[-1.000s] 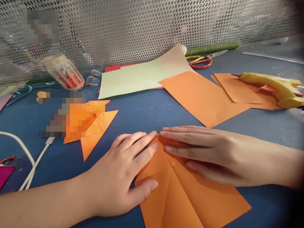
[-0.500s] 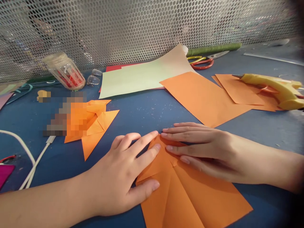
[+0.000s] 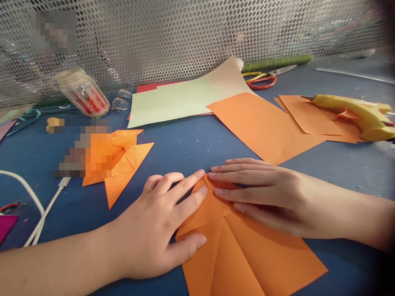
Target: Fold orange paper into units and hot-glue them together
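A sheet of orange paper (image 3: 234,255) lies in front of me on the blue table, creased down its middle, with its far corners folded inward. My left hand (image 3: 166,222) rests on the paper's left part, fingers spread and fingertips near the far tip. Opposite it, my right hand (image 3: 271,193) lies flat over the right fold with its fingers stretched out. The fingertips of both hands almost meet at the tip. Part of the right fold is hidden under my right hand. Left of my hands sits a folded orange paper piece (image 3: 128,160), partly pixelated.
Behind are a flat orange sheet (image 3: 262,127), a pale green sheet (image 3: 166,105) and scissors (image 3: 262,81). A yellow glue gun (image 3: 348,109) rests on orange papers at right. A glass jar (image 3: 86,94), eyeglasses (image 3: 121,100) and a white cable (image 3: 51,209) are left. Perforated metal panel (image 3: 185,37) borders the back.
Both hands stay almost still on the orange paper. The whole view has shifted very slightly.
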`<state>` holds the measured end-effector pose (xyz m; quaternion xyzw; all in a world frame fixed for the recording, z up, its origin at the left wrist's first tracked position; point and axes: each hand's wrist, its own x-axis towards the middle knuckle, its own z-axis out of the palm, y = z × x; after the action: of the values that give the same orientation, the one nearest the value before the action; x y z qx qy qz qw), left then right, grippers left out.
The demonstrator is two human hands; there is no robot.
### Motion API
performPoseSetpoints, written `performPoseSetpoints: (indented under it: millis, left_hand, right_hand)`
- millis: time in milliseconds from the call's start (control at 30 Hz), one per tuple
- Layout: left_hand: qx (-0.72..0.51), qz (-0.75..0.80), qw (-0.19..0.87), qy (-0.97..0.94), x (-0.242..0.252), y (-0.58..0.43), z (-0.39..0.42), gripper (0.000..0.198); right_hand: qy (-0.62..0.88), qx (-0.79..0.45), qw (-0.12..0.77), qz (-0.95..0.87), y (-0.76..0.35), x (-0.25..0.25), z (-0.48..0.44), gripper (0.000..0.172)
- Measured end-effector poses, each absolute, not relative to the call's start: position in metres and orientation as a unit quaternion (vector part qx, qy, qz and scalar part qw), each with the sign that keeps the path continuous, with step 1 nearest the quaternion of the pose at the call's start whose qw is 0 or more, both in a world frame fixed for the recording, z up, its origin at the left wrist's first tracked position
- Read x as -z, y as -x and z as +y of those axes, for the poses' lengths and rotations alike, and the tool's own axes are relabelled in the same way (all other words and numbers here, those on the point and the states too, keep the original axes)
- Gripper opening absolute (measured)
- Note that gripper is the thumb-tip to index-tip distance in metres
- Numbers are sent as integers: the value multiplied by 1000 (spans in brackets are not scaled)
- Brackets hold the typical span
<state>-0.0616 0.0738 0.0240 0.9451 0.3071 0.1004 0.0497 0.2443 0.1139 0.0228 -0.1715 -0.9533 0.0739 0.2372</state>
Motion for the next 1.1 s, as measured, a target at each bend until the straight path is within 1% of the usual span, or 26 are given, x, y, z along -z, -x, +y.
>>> performPoseSetpoints:
  millis: [133,233,333,500,700,833,933,1100]
  left_hand:
    - [-90,324,52,-940,-27,60,73,49]
    - [-73,330,42,-940,-29,60,72,53]
    - [-54,327,35,-943,-30,61,71,57]
    - [-38,318,19,-947,-30,62,72,63]
    - [-28,312,5,-950,-29,62,71,69]
    - [-27,310,-3,-950,-29,62,71,70]
    - [-34,309,-4,-951,-29,62,71,68]
    - [-32,308,-2,-951,-29,62,70,65]
  right_hand:
    - [167,-57,207,-962,-250,-25,114,38]
    - [182,-58,172,-966,-254,-28,113,41]
    - [191,-59,159,-967,-255,-29,112,42]
    - [193,-34,171,-965,-258,-28,109,43]
    - [175,-14,147,-973,-264,-31,107,41]
    - [163,4,165,-973,-261,-34,108,39]
    - [153,-6,185,-971,-258,-31,106,37]
    - [203,-43,183,-961,-262,-23,95,47]
